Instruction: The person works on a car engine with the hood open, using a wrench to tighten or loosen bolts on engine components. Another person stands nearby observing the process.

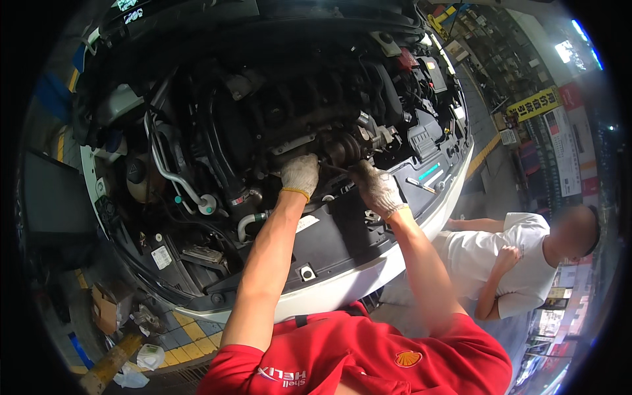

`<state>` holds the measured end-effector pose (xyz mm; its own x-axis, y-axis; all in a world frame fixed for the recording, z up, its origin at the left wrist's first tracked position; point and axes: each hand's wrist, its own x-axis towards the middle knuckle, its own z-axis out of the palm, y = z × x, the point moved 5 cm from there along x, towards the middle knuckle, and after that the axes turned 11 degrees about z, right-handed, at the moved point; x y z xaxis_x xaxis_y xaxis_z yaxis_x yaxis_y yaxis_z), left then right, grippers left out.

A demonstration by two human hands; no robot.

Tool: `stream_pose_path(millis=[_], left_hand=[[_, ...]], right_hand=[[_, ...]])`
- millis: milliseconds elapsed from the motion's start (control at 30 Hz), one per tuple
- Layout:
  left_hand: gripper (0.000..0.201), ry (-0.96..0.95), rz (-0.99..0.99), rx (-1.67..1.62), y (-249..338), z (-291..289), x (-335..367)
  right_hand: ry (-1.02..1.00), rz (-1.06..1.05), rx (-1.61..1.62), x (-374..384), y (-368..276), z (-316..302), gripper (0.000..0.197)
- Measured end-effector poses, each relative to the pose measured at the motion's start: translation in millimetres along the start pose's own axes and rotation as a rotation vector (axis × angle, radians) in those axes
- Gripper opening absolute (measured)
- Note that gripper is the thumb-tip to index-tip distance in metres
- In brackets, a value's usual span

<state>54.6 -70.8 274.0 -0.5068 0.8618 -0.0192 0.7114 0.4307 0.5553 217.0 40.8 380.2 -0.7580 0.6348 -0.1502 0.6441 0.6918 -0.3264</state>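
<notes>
Both my hands wear soiled white knit gloves and reach into the front of an open engine bay. My left hand is closed, fingers curled down at the engine's front, just left of a round, turbocharger-like housing. What its fingers grip is hidden. To the right, my right hand closes around one end of a thin dark bar-like tool. The bar runs left below the housing toward my left fingertips. Its far end is lost in shadow, so its exact kind does not show.
Along the front black panel lie a pen-like tool and a teal strip. A coolant tank and metal pipes stand left. A person in a white shirt is close by on the right. An open cardboard box sits lower left.
</notes>
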Motion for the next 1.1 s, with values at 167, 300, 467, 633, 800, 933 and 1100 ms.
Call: stream_pose_path(millis=[167,300,467,633,800,933,1100], left_hand=[[0.033,0.137,-0.013,-0.092,0,-29,-20],[0.039,0.114,0.093,-0.322,-2,-57,-31],[0.047,-0.008,0.06,-0.639,34,-100,-67],[0.052,-0.204,0.083,-0.445,49,-60,-102],[0.053,0.128,0.178,-0.197,53,-55,-137],[0.058,0.075,0.174,0.041,51,-37,-133],[0.057,0.025,0.183,0.012,51,-31,-136]], right_hand=[[-0.058,0.005,0.076,21,-24,-30,0.035],[-0.027,-0.051,0.271,54,-50,-57,0.048],[-0.155,0.029,0.603,62,-100,-50,0.053],[-0.393,-0.09,0.138,22,-97,-6,0.049],[-0.39,-0.141,-0.416,43,-60,-27,0.054],[-0.445,-0.082,-0.778,67,-74,-19,0.049],[-0.438,-0.124,-0.919,92,-116,-4,0.044]])
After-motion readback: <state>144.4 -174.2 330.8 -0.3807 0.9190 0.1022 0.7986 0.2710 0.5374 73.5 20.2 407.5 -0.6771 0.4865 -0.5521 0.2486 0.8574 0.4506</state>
